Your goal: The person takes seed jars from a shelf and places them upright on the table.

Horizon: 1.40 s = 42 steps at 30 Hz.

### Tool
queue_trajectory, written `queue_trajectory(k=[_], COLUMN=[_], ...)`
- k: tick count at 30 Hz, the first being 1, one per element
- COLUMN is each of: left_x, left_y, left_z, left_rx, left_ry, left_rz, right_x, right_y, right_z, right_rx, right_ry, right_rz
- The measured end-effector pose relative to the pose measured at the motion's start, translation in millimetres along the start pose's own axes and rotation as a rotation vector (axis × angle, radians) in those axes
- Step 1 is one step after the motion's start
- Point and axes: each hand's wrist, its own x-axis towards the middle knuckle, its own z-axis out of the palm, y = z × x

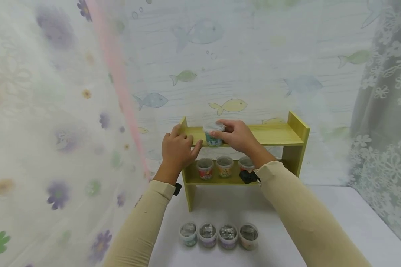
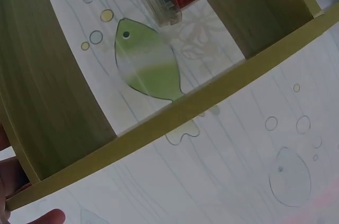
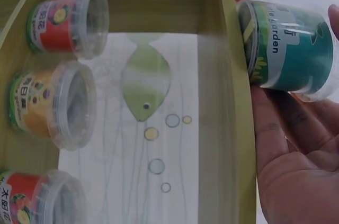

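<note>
My right hand holds a small green plastic cup with a clear lid, thumb and fingers around its sides. The cup stands upright at the left part of the top board of a yellow-green wooden shelf. In the right wrist view the green cup's base is right at the board's edge, and its label reads "garden". My left hand grips the shelf's left end, with the thumb pointing toward the cup. Its fingertips show at the corner of the left wrist view.
On the lower board stand a red cup, an orange cup and another red cup, partly behind my right wrist. Several lidded cups form a row on the white table in front. A fish-patterned curtain hangs behind.
</note>
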Motion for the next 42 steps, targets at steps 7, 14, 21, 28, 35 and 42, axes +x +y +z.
queue_trajectory(k=[7,14,21,28,35,42], left_x=[-0.5,-0.3,-0.2,-0.7,-2.4,-2.4], left_y=[-1.2,-3.8,-4.6,-5.0,-4.3,-3.6], left_z=[3.1,5.6,8.4,12.3,12.8,10.4], left_rx=[-0.011,-0.015,-0.031,-0.021,-0.010,-0.011], left_ry=[0.010,0.028,0.046,0.068,0.117,0.084], left_rz=[0.005,0.005,0.008,0.013,0.033,0.015], right_x=[-6.7,-13.3,-25.1,-37.3,-52.2,-75.6], right_y=[0.5,4.1,11.3,17.5,27.5,44.0], right_z=[-9.5,-14.6,-20.3,-25.6,-28.1,-27.7], right_rx=[0.045,0.034,0.004,-0.018,0.025,0.026], right_ry=[-0.018,-0.020,0.031,0.045,0.049,0.026], right_rz=[-0.009,-0.062,-0.086,-0.129,-0.144,-0.114])
